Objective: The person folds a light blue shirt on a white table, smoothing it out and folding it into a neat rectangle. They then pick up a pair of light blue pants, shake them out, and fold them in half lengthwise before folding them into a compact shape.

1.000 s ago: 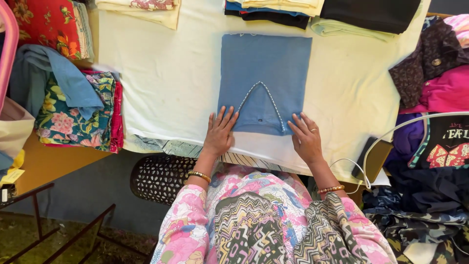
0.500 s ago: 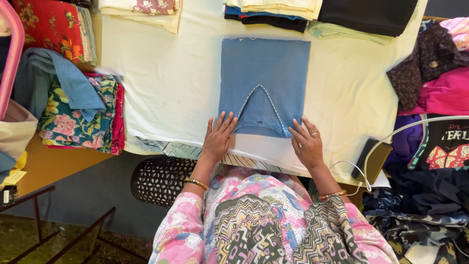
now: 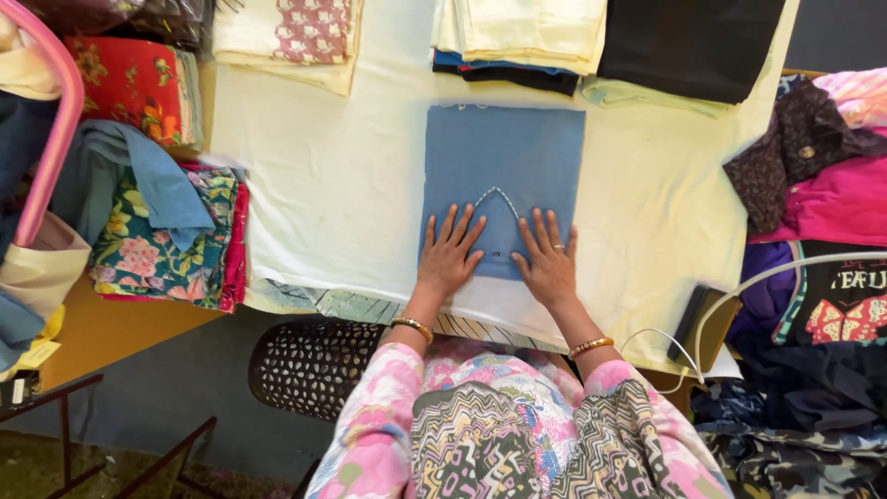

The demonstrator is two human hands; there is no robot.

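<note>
Fingers of both hands lie spread and flat, grasping nothing, pressed on the near edge of the folded blue garment (image 3: 504,166). That garment rests in the middle of the cream-covered table (image 3: 333,203), its stitched V neckline (image 3: 497,196) pointing far, between the two hands. The left hand (image 3: 447,254) and right hand (image 3: 547,261) sit just beside each other. A floral fabric stack (image 3: 148,245) lies left; a black cloth (image 3: 688,42) lies far right.

both hands (image 3: 499,259) flat, blue folded garment (image 3: 504,166), white cloth (image 3: 342,203)
</note>
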